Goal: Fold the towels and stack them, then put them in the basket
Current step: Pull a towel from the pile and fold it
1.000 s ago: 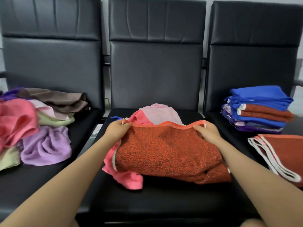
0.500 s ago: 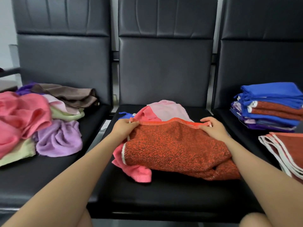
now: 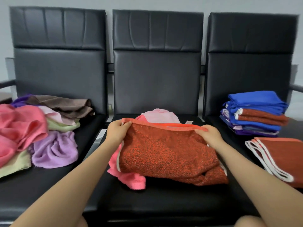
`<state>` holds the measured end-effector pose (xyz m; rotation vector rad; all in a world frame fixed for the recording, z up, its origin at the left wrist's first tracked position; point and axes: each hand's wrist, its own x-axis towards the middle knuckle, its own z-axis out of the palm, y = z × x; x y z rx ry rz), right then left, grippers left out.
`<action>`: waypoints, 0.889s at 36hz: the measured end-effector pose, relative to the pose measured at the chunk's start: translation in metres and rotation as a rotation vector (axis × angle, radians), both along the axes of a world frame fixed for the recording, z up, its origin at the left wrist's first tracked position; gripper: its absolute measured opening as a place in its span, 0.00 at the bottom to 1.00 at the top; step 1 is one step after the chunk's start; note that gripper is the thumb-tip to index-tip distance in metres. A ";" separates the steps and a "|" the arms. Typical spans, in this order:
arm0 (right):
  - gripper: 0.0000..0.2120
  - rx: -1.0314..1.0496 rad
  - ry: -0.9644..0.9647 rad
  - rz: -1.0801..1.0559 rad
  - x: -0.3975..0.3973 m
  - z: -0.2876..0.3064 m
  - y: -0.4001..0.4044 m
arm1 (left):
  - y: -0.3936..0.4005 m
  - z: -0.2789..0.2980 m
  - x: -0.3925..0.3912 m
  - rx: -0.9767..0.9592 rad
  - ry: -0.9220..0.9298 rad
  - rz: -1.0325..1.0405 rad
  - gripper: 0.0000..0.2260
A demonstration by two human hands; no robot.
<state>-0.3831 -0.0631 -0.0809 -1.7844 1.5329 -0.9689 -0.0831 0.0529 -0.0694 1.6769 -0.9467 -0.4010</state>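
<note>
1. On the middle seat [image 3: 155, 203], we hold the orange towel [image 3: 165, 154] by its far hem.
2. Our left hand [image 3: 116, 132] pinches the hem's left corner; our right hand [image 3: 209, 135] pinches the right end.
3. We note the towel lies over a pink towel [image 3: 131, 179].
4. We see unfolded towels [image 3: 54, 148] heaped on the left seat.
5. We see a folded stack [image 3: 255, 113] and a folded orange towel [image 3: 285, 154] on the right seat.

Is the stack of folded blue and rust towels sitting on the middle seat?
No, the stack of folded blue and rust towels sits on the right black seat.
</note>
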 end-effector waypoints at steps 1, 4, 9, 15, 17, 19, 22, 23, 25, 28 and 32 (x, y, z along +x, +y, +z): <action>0.09 -0.016 -0.096 -0.014 -0.001 0.008 0.004 | 0.002 0.009 -0.003 -0.066 0.022 0.013 0.11; 0.05 -0.070 -0.311 0.001 -0.007 0.045 0.017 | 0.009 0.041 -0.013 -0.210 0.044 0.014 0.09; 0.06 -0.171 -0.622 0.024 -0.015 0.115 0.033 | 0.019 0.101 -0.024 -0.419 0.101 0.006 0.10; 0.06 -0.246 -0.556 0.085 -0.034 0.171 0.065 | 0.045 0.154 -0.040 -0.446 -0.040 -0.060 0.07; 0.04 -0.263 -0.571 0.090 -0.044 0.181 0.077 | 0.056 0.164 -0.042 -0.466 -0.010 -0.056 0.08; 0.03 -0.271 -0.639 0.103 -0.051 0.191 0.087 | 0.068 0.174 -0.042 -0.511 0.008 -0.058 0.08; 0.06 -0.286 -0.686 0.107 -0.057 0.205 0.099 | 0.086 0.190 -0.042 -0.573 -0.010 -0.073 0.13; 0.06 -0.294 -0.687 0.105 -0.059 0.209 0.102 | 0.092 0.195 -0.043 -0.589 -0.015 -0.078 0.15; 0.07 -0.309 -0.689 0.106 -0.061 0.218 0.110 | 0.104 0.205 -0.046 -0.615 -0.016 -0.084 0.18; 0.08 -0.306 -0.719 0.118 -0.061 0.224 0.116 | 0.113 0.217 -0.047 -0.585 0.108 -0.173 0.13; 0.09 -0.202 -0.752 0.090 -0.060 0.218 0.110 | 0.108 0.209 -0.040 -0.410 0.263 -0.287 0.06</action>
